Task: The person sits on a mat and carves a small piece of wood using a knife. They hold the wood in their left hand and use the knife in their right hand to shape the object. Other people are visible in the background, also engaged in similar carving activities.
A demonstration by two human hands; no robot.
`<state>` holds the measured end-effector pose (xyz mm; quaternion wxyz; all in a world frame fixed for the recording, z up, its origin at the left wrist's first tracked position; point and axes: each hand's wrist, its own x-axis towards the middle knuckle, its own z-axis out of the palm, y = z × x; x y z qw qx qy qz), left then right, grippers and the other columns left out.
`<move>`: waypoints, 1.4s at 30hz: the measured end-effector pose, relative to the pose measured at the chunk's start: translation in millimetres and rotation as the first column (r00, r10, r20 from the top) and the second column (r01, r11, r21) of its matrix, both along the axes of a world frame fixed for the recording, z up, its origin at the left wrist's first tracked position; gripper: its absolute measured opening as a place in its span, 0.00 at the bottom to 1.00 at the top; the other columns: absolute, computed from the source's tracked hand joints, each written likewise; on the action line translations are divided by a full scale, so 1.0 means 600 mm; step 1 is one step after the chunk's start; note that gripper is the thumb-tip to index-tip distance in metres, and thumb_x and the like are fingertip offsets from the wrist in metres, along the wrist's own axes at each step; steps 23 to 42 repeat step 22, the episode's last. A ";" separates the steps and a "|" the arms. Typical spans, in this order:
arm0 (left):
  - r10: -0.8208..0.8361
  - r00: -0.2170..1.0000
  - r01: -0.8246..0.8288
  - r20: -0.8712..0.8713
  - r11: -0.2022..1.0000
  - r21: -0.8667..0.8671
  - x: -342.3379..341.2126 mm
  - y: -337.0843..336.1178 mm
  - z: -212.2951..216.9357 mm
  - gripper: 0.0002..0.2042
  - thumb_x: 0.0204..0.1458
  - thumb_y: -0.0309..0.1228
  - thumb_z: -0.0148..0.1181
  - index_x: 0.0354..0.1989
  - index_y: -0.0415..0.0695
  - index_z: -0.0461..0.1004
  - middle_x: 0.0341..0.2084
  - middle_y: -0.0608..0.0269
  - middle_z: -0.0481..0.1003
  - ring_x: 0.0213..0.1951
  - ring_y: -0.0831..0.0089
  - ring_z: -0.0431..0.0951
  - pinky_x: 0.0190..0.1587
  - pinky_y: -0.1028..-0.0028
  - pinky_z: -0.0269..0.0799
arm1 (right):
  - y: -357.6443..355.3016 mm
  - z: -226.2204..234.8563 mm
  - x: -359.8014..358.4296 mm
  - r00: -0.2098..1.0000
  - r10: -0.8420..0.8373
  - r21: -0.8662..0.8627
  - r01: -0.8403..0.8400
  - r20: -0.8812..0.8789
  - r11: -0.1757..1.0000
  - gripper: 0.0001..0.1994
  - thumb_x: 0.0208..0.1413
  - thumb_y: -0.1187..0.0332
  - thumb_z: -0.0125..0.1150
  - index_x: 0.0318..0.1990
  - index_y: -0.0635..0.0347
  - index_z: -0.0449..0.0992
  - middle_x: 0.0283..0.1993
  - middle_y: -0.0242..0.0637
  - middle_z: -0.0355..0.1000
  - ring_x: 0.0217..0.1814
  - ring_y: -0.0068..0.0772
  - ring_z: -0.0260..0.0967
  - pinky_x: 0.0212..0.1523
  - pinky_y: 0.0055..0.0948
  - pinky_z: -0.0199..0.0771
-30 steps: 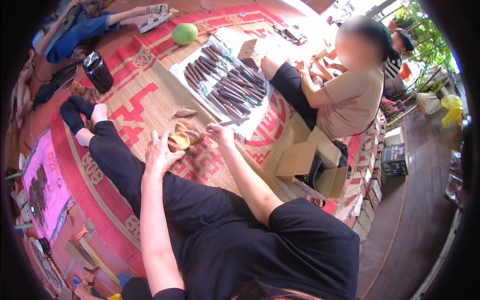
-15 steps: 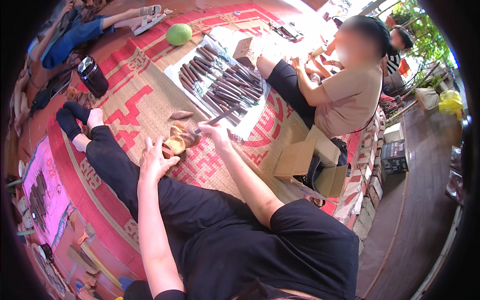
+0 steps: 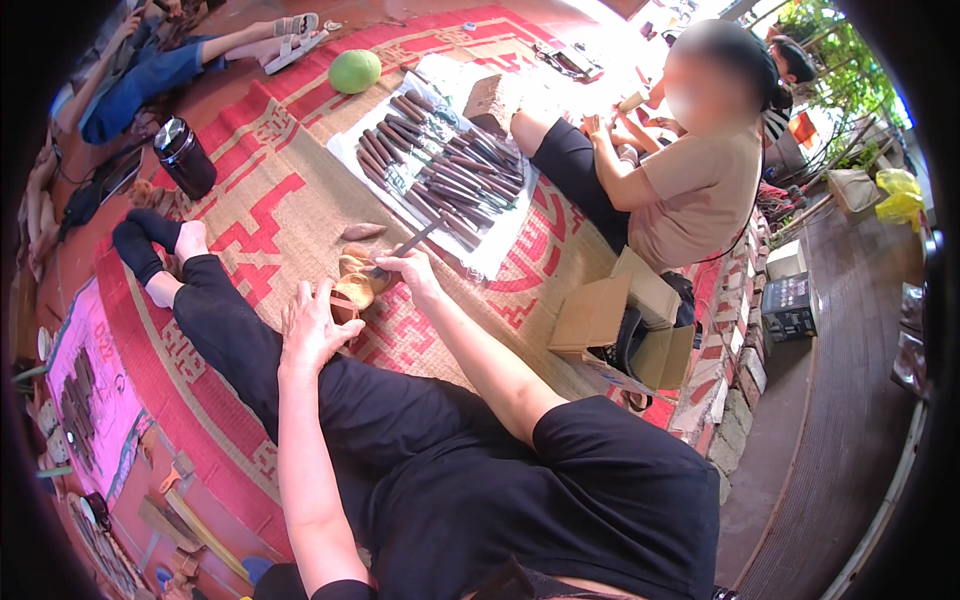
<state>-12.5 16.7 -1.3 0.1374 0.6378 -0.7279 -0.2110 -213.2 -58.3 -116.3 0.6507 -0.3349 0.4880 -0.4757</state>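
Observation:
My left hand [image 3: 318,322] is curled round a small yellow-brown carved wooden piece [image 3: 352,268], steadying its near end beside my thigh. In my right hand [image 3: 410,272] is a dark, slim carving tool [image 3: 412,240], its shaft slanting up toward the far right. The tool's lower end meets the carving near its right side, though my fingers partly cover the contact. Just beyond the carving, a brown pointed piece of wood [image 3: 362,231] lies on the mat.
Many dark-handled tools [image 3: 455,175] lie on a white sheet [image 3: 345,150] ahead, with a green round fruit [image 3: 355,72] beyond. An open cardboard box [image 3: 590,315] stands to my right, near a seated person [image 3: 695,185]. A dark jar [image 3: 185,158] is at far left.
My right hand and the tool have shifted a little left, and the tool's upper end now sits lower. My left hand stays on the carving with its fingers slightly moved.

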 end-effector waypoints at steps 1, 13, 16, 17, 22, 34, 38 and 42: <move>-0.001 0.999 0.002 0.054 1.000 -0.025 0.000 0.000 -0.004 0.32 0.34 0.43 0.73 0.49 0.45 0.67 0.42 0.50 0.67 0.48 0.51 0.70 0.52 0.55 0.64 | -0.004 0.001 0.006 1.000 -0.013 0.004 0.013 -0.008 1.000 0.05 0.47 0.77 0.64 0.32 0.64 0.77 0.34 0.37 0.77 0.36 0.26 0.74 0.42 0.26 0.71; -0.026 0.973 0.050 0.231 0.994 -0.100 0.011 0.014 0.009 0.28 0.34 0.44 0.72 0.45 0.44 0.73 0.47 0.50 0.69 0.60 0.52 0.61 0.63 0.55 0.54 | -0.014 0.005 0.040 1.000 0.000 0.026 -0.001 0.015 1.000 0.08 0.44 0.77 0.65 0.34 0.65 0.79 0.33 0.37 0.77 0.34 0.27 0.74 0.41 0.25 0.72; 0.000 0.999 0.011 0.035 0.953 -0.302 -0.010 0.014 0.051 0.25 0.39 0.42 0.69 0.46 0.46 0.74 0.49 0.52 0.69 0.63 0.51 0.58 0.66 0.55 0.49 | -0.011 0.009 0.033 1.000 0.002 0.025 -0.002 0.025 1.000 0.09 0.43 0.77 0.64 0.36 0.67 0.79 0.34 0.38 0.77 0.35 0.29 0.75 0.41 0.26 0.73; -0.068 0.990 0.029 -0.125 0.957 -0.288 -0.019 0.013 0.075 0.24 0.40 0.41 0.69 0.46 0.46 0.74 0.49 0.53 0.68 0.63 0.50 0.57 0.66 0.54 0.49 | -0.014 0.006 0.030 1.000 0.002 0.013 -0.002 0.023 1.000 0.11 0.43 0.78 0.64 0.37 0.68 0.79 0.35 0.39 0.78 0.36 0.30 0.75 0.42 0.27 0.73; -0.369 0.607 0.270 -0.704 0.929 -0.255 -0.048 0.032 0.188 0.18 0.44 0.34 0.66 0.45 0.47 0.75 0.56 0.60 0.67 0.68 0.50 0.50 0.68 0.53 0.44 | -0.011 0.017 0.029 0.927 0.097 -0.067 -0.078 0.361 0.995 0.19 0.41 0.77 0.62 0.45 0.71 0.76 0.41 0.47 0.78 0.46 0.39 0.76 0.51 0.34 0.76; -0.369 0.607 0.270 -0.704 0.929 -0.255 -0.048 0.032 0.188 0.18 0.44 0.34 0.66 0.45 0.47 0.75 0.56 0.60 0.67 0.68 0.50 0.50 0.68 0.53 0.44 | -0.011 0.017 0.029 0.927 0.097 -0.067 -0.078 0.361 0.995 0.19 0.41 0.77 0.62 0.45 0.71 0.76 0.41 0.47 0.78 0.46 0.39 0.76 0.51 0.34 0.76; -0.369 0.607 0.270 -0.704 0.929 -0.255 -0.048 0.032 0.188 0.18 0.44 0.34 0.66 0.45 0.47 0.75 0.56 0.60 0.67 0.68 0.50 0.50 0.68 0.53 0.44 | -0.011 0.017 0.029 0.927 0.097 -0.067 -0.078 0.361 0.995 0.19 0.41 0.77 0.62 0.45 0.71 0.76 0.41 0.47 0.78 0.46 0.39 0.76 0.51 0.34 0.76; -0.369 0.607 0.270 -0.704 0.929 -0.255 -0.048 0.032 0.188 0.18 0.44 0.34 0.66 0.45 0.47 0.75 0.56 0.60 0.67 0.68 0.50 0.50 0.68 0.53 0.44 | -0.011 0.017 0.029 0.927 0.097 -0.067 -0.078 0.361 0.995 0.19 0.41 0.77 0.62 0.45 0.71 0.76 0.41 0.47 0.78 0.46 0.39 0.76 0.51 0.34 0.76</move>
